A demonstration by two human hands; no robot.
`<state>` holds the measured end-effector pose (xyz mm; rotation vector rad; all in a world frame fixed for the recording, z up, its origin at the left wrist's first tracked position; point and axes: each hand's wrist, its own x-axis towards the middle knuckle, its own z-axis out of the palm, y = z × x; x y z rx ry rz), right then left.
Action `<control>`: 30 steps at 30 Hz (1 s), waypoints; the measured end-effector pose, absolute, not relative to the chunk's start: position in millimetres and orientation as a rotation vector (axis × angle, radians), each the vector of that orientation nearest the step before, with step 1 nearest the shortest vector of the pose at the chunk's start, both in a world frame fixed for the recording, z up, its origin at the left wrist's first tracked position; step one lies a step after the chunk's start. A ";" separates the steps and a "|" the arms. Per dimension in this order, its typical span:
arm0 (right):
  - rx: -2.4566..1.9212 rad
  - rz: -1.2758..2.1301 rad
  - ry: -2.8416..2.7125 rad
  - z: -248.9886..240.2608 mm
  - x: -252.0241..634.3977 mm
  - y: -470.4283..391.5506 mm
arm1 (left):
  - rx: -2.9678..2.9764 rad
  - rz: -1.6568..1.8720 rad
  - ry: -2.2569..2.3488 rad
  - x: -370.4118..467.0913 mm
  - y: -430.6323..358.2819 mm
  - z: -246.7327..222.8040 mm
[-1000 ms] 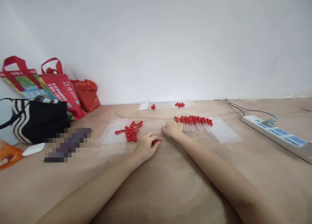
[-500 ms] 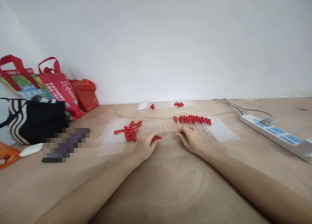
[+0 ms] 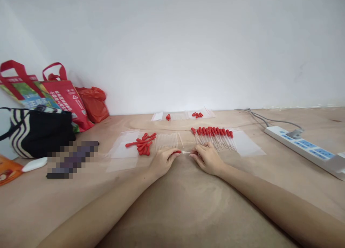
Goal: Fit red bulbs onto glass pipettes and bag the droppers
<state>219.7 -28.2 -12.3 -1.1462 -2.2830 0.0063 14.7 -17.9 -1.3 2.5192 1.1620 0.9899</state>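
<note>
My left hand [image 3: 164, 161] is closed in a pinch on a red rubber dropper bulb [image 3: 177, 152], whose open end points right. Facing it, my right hand [image 3: 207, 159] pinches a thin clear glass dropper tube [image 3: 186, 152]. Tube and bulb meet end to end between the hands; whether the tube sits inside the bulb I cannot tell. Beyond my left hand lie a pile of loose red bulbs [image 3: 142, 144] and a row of bare glass tubes [image 3: 166, 141]. Past my right hand, several droppers with red bulbs fitted [image 3: 212, 132] lie side by side.
Clear plastic bags [image 3: 249, 143] lie under the rows. Near the wall is another bag [image 3: 207, 112] with small red bulbs. A white power strip [image 3: 304, 145] with a grey cable sits at right. Shopping bags [image 3: 61, 97] and a black bag [image 3: 51, 133] stand at left.
My right hand has moved slightly left, bringing the glass tube up to the bulb in my left hand. Before, the two were apart.
</note>
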 end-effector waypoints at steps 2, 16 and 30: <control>-1.132 0.016 -2.293 -12.0 219.8 -28.4 | 2.515 1.001 1.143 15.1 -19.0 -0.2; -0.923 0.148 -2.397 -11.9 227.8 -22.1 | 2.518 0.808 0.888 13.1 -21.1 2.0; -1.028 0.042 -2.388 -11.5 222.2 -29.3 | 2.648 0.850 0.863 13.5 -21.2 0.6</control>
